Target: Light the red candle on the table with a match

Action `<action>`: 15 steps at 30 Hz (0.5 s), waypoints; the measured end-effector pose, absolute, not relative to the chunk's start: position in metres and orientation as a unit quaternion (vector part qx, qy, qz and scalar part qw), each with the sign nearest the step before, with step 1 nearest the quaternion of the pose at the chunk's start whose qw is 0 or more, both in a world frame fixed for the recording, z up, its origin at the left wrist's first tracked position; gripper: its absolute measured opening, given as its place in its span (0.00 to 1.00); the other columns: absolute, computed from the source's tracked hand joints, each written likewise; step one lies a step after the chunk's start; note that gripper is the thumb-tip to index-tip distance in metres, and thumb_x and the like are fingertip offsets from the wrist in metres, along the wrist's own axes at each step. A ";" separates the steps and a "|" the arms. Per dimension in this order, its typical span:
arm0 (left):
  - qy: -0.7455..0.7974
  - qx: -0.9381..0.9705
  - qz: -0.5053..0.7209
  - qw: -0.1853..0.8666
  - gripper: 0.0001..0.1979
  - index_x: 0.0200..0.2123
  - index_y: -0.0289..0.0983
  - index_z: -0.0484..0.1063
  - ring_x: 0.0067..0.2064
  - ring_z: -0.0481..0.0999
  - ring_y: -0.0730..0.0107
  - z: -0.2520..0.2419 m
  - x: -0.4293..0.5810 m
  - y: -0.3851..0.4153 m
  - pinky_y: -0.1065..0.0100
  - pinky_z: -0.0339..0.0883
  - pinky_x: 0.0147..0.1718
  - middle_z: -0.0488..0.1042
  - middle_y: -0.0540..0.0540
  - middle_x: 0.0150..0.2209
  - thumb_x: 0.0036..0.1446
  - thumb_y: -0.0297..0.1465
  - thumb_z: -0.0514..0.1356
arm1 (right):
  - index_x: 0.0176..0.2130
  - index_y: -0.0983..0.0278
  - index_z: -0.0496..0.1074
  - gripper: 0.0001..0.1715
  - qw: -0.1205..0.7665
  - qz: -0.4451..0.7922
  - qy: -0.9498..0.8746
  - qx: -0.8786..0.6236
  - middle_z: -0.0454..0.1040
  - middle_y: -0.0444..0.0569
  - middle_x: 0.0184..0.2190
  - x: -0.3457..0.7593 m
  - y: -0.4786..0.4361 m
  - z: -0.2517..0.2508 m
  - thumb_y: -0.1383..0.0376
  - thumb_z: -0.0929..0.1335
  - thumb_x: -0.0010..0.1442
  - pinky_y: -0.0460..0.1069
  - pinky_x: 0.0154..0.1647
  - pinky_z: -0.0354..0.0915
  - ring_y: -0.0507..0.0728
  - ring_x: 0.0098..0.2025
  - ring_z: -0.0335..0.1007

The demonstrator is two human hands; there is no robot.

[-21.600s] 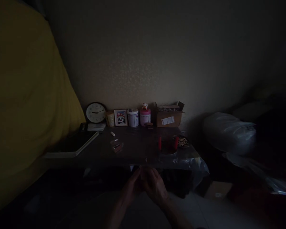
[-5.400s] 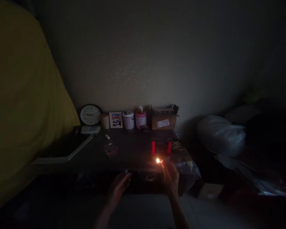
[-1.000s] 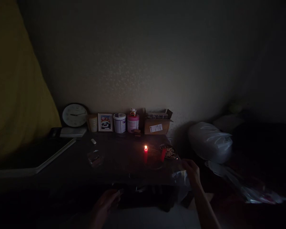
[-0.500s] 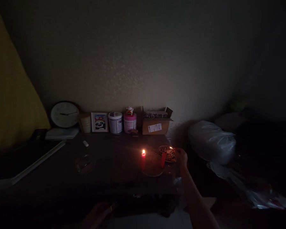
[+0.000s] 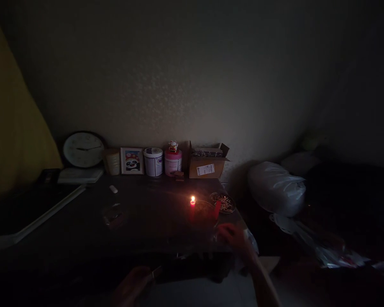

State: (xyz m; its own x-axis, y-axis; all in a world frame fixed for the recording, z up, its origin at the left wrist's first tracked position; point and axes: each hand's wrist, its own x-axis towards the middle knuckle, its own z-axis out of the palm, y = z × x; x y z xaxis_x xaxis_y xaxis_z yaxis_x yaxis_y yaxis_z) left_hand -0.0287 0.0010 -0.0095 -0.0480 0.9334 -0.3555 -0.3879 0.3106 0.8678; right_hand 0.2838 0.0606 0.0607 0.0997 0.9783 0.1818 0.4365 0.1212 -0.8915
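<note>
My left hand (image 5: 133, 282) is low in the dark foreground, closed round a small object with a thin pale edge; its kind is too dim to tell. Over the table's near right part is my right hand (image 5: 233, 235), blurred, its fingers hard to read; no flame shows at it. A lit red candle (image 5: 192, 209) stands upright just beyond, to the left. A second red candle (image 5: 217, 209), unlit, leans slightly near the rim of a round plate. Behind it sits a round dish (image 5: 233, 208) of matchsticks (image 5: 224, 204), with a tiny glowing spot at its far side.
Along the wall stand a clock (image 5: 83, 149), a cup (image 5: 112, 163), a framed panda picture (image 5: 132, 161), two tubs (image 5: 153, 163) and an open cardboard box (image 5: 208, 167). A clear packet (image 5: 114, 215) lies on the left. White plastic bags (image 5: 277, 187) are right of the table.
My right hand has drawn back from the matchstick dish, toward me and slightly left. The small flame formerly at its fingertips is gone. My left hand stays low, and the view shifts slightly.
</note>
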 end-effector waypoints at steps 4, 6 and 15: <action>0.536 0.296 0.505 0.609 0.15 0.22 0.40 0.72 0.36 0.76 0.52 -0.009 -0.025 0.003 0.60 0.68 0.37 0.76 0.47 0.22 0.29 0.39 0.69 | 0.32 0.64 0.75 0.15 0.368 0.376 -0.689 -0.498 0.75 0.43 0.26 0.209 0.023 0.072 0.59 0.63 0.57 0.43 0.27 0.62 0.52 0.29 0.70; 0.549 0.319 0.485 0.602 0.13 0.21 0.41 0.71 0.36 0.75 0.51 -0.005 -0.024 0.003 0.60 0.68 0.37 0.76 0.47 0.22 0.30 0.38 0.69 | 0.34 0.64 0.74 0.14 0.356 0.376 -0.698 -0.494 0.75 0.43 0.28 0.174 0.011 0.066 0.60 0.62 0.59 0.42 0.28 0.62 0.52 0.30 0.70; 0.548 0.396 0.458 0.577 0.13 0.25 0.41 0.73 0.40 0.74 0.54 0.026 -0.023 -0.016 0.66 0.68 0.38 0.77 0.48 0.28 0.34 0.39 0.68 | 0.35 0.65 0.74 0.09 0.371 0.355 -0.678 -0.526 0.75 0.48 0.33 0.125 -0.003 0.000 0.63 0.68 0.54 0.45 0.37 0.64 0.55 0.36 0.72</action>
